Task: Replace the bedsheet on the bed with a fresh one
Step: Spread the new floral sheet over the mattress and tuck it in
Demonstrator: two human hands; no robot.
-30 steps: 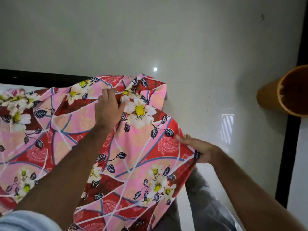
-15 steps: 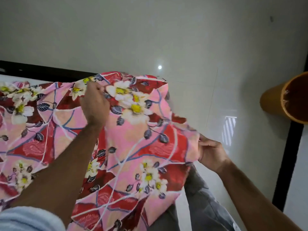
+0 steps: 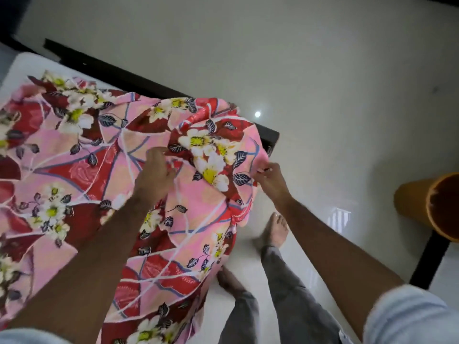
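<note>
A pink and red floral bedsheet (image 3: pixel 82 170) lies bunched over the corner of the bed, hanging down past the bed's side toward the floor. A white mattress corner (image 3: pixel 22 65) shows bare at the upper left. My left hand (image 3: pixel 155 173) grips a fold of the sheet near the middle of the bunch. My right hand (image 3: pixel 269 178) pinches the sheet's right edge at the bed corner. The raised fold with white flowers sits between the two hands.
The dark bed frame (image 3: pixel 139 79) runs diagonally along the mattress edge to a corner at the right. An orange cylindrical bin (image 3: pixel 417 207) lies by a black strip at the right. My bare feet and grey trousers (image 3: pixel 285 281) stand on the glossy white floor.
The view has pulled back and tilted, showing the mattress corner and my feet. Both hands have gathered the sheet up at the bed corner, the right hand moving up onto its edge.
</note>
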